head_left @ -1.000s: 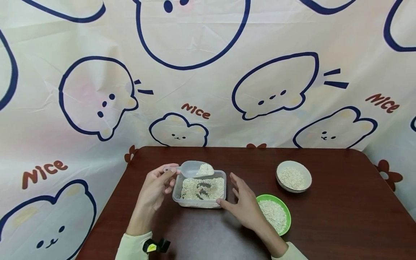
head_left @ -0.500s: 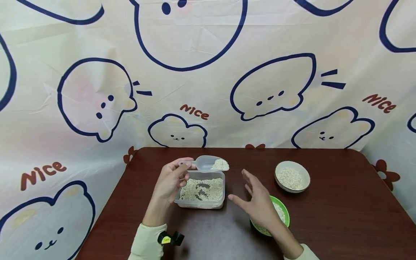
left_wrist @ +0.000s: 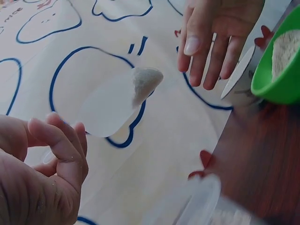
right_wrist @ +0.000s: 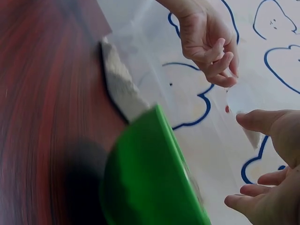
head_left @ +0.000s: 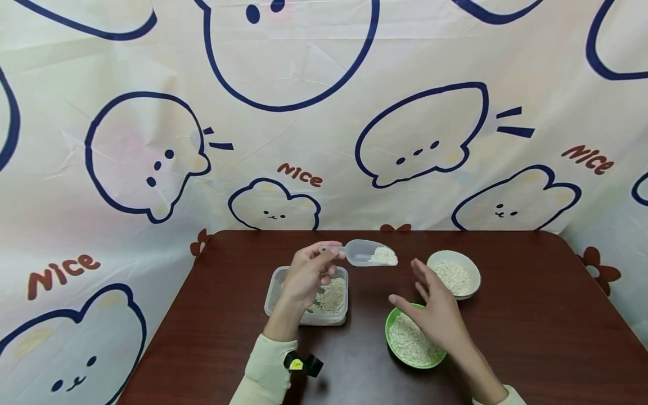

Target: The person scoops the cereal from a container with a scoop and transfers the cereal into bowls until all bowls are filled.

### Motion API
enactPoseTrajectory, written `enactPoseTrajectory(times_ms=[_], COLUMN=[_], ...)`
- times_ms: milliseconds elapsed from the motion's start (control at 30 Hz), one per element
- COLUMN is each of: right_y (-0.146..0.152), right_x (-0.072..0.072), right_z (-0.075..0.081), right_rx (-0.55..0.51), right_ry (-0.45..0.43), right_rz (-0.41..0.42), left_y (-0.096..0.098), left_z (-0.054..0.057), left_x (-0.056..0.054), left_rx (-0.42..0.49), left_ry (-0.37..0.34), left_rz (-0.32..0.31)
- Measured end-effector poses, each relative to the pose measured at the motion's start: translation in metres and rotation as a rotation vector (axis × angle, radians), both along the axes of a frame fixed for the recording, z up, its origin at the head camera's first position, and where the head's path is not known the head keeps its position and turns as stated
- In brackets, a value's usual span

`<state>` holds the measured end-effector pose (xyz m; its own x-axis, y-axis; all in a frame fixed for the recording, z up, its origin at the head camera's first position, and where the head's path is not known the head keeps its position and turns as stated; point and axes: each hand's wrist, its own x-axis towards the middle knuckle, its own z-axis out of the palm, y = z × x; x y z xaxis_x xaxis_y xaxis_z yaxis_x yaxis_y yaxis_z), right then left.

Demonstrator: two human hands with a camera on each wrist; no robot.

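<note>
You've swung the scoop [head_left: 360, 253], pinched in your left hand [head_left: 306, 275], to the tub's [head_left: 324, 320] two o'clock, bringing its flakes [head_left: 383, 256] nearer the white bowl [head_left: 475, 275]; your right hand [head_left: 440, 309], fingers apart, holds nothing.

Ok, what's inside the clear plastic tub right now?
Pale flakes show on the right side of the clear plastic tub. The left hand crosses in front of its middle, so whatever lies behind it there is hidden.
</note>
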<state>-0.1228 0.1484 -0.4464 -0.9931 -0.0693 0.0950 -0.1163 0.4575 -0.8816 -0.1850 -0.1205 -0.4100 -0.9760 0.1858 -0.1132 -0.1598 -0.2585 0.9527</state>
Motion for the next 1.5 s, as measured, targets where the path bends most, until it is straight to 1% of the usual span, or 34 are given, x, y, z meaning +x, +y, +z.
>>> enactPoseTrajectory(times_ms=[100, 233, 333, 467, 633, 767, 900, 1033, 1167, 1267, 1367, 1500], right_y=[0.01, 0.022, 0.033, 0.051, 0.073, 0.086, 0.097, 0.105, 0.11, 0.111, 0.111, 0.11], right_x=[-0.002, -0.003, -0.003, -0.003, -0.001, -0.001, -0.003, -0.008, -0.014, -0.017, -0.019, -0.021], right_z=[0.0, 0.002, 0.002, 0.0, -0.003, -0.005, -0.011, -0.018, -0.028, -0.035, -0.039, -0.041], right_rx=[0.015, 0.07, 0.117, 0.139, 0.178, 0.195, 0.22, 0.248, 0.271, 0.301, 0.307, 0.245], right_ry=[0.02, 0.035, 0.024, 0.003, 0.005, 0.001, -0.007, -0.047, -0.095, -0.116, -0.132, -0.165], right_rz=[-0.007, -0.036, -0.068, -0.105, -0.169, -0.208, -0.231, -0.224, -0.188, -0.176, -0.179, -0.168], left_y=[0.012, 0.028, 0.04, 0.059, 0.08, 0.092, 0.102, 0.112, 0.123, 0.132, 0.14, 0.147], left_z=[0.0, -0.001, -0.002, -0.002, -0.002, -0.003, -0.004, -0.004, -0.005, -0.006, -0.006, -0.004], left_x=[-0.003, -0.008, -0.013, -0.02, -0.027, -0.031, -0.034, -0.038, -0.039, -0.04, -0.039, -0.037], left_rx=[-0.001, -0.009, -0.022, -0.047, -0.084, -0.097, -0.13, -0.181, -0.225, -0.266, -0.341, -0.464], left_ry=[0.005, 0.008, 0.003, -0.004, -0.003, -0.009, -0.016, 0.002, 0.028, 0.048, 0.08, 0.126], left_rz=[-0.012, -0.025, -0.038, -0.054, -0.064, -0.075, -0.077, -0.082, -0.097, -0.097, -0.089, -0.079])
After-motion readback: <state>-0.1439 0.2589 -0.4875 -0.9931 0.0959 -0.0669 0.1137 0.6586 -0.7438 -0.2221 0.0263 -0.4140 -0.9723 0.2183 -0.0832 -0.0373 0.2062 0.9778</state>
